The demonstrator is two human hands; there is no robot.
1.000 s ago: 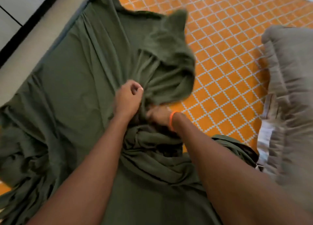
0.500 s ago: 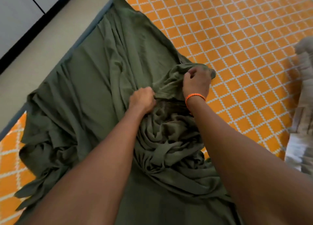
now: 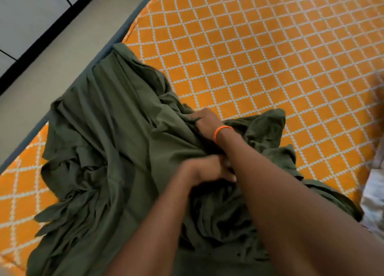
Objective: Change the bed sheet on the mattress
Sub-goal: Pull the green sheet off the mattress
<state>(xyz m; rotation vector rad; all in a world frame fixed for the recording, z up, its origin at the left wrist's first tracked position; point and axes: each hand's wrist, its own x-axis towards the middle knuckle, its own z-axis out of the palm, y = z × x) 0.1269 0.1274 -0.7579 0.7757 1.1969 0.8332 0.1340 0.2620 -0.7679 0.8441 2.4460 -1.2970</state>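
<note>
A dark green bed sheet [image 3: 108, 142] lies crumpled in a heap on the orange mattress [image 3: 259, 53], which has a white diamond pattern. My right hand [image 3: 205, 120], with an orange band at the wrist, grips a fold of the sheet at the top of the heap. My left hand [image 3: 205, 167] is blurred and bunches sheet fabric just below it, close to my right forearm. Both forearms reach in from the bottom edge. The mattress's far and right parts are bare of the sheet.
A grey mattress edge [image 3: 99, 56] runs diagonally at the upper left, with beige floor [image 3: 47, 72] and a dark strip beyond it. Pale grey bedding [image 3: 374, 194] shows at the right edge.
The sheet has been gathered nearer, baring more of the mattress at the top. My left hand has drawn back with fabric toward my right forearm. My right hand holds a new fold.
</note>
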